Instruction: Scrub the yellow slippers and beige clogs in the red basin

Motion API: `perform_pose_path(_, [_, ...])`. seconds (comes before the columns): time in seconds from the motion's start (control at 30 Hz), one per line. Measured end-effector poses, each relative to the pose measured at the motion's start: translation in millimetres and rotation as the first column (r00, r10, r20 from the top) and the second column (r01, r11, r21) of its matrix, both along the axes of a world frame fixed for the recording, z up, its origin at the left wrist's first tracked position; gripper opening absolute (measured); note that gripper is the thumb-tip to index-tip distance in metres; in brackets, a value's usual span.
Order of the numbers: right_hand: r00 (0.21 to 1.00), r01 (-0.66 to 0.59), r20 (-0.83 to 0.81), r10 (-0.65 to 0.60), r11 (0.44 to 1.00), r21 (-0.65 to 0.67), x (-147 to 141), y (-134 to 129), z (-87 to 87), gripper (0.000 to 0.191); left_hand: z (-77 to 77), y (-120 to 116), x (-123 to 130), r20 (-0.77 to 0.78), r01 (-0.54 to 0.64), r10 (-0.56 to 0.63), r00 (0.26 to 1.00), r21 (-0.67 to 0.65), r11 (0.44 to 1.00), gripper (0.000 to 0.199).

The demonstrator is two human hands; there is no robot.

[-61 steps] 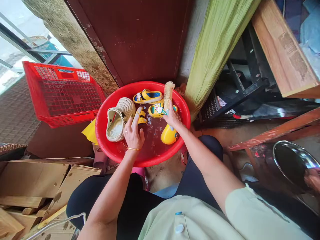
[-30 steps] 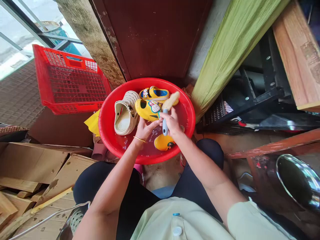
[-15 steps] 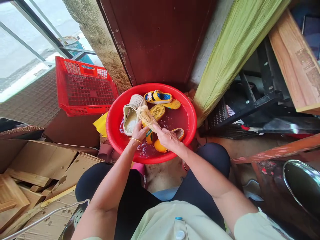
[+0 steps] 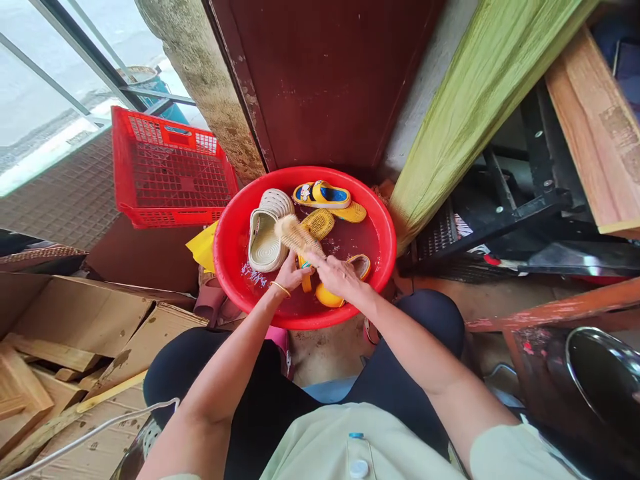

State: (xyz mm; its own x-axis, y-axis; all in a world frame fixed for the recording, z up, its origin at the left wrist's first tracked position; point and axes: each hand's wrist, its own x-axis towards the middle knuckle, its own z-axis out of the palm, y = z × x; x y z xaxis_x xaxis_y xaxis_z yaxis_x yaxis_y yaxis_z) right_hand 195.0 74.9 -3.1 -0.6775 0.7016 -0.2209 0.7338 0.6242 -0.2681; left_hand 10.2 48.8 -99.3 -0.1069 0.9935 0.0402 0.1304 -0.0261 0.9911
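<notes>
A red basin (image 4: 226,267) of murky water stands before my knees with several shoes in it. My right hand (image 4: 341,275) is closed round a scrubbing brush (image 4: 294,237), its pale bristles over a yellow slipper (image 4: 321,221). Fingers of my left hand (image 4: 291,275) grip that slipper near its strap; the brush covers part of it. Left of the brush sits a pair of cream clogs (image 4: 265,250). At the far side lies a yellow slipper with a blue insole (image 4: 327,193), over another yellow sole. Beneath my right hand is a yellow closed-toe shoe (image 4: 330,296), partly hidden.
A red plastic crate (image 4: 175,167) stands left of the basin, with cardboard boxes (image 4: 85,310) nearer me. Behind the basin is a dark red door (image 4: 325,87). A green curtain (image 4: 445,127) hangs at the right, beside a black metal frame (image 4: 525,213).
The brush has shifted slightly over the slipper, and both hands have moved a little to the right in view. Water ripples now show beside the cream clogs.
</notes>
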Motion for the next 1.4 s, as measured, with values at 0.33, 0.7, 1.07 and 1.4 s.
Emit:
perform_pose_path(0.33, [0.977,0.213,0.011,-0.214,0.974,0.070,-7.7,37.0,-0.1,0.064,15.9,-7.9,4.0,-0.089,-0.054,0.049,0.995,-0.055,0.997,0.072])
perform_pose_path(0.7, [0.966,0.125,-0.213,-0.143,0.987,-0.098,4.8,38.7,-6.4,0.060,27.9,1.4,-21.6,0.144,-0.275,0.282,0.949,-0.061,0.959,0.066])
perform_pose_path(1.07, [0.962,0.243,0.163,-0.219,0.959,-0.146,11.2,35.2,-4.2,0.073,23.1,1.6,-27.6,0.408,-0.234,0.373,0.834,-0.351,0.907,0.053])
perform_pose_path(1.4, [0.958,0.274,-0.059,-0.279,0.958,-0.081,-4.4,31.8,-6.0,0.063,-5.3,0.5,-34.6,0.253,-0.216,0.348,0.903,-0.432,0.875,0.037])
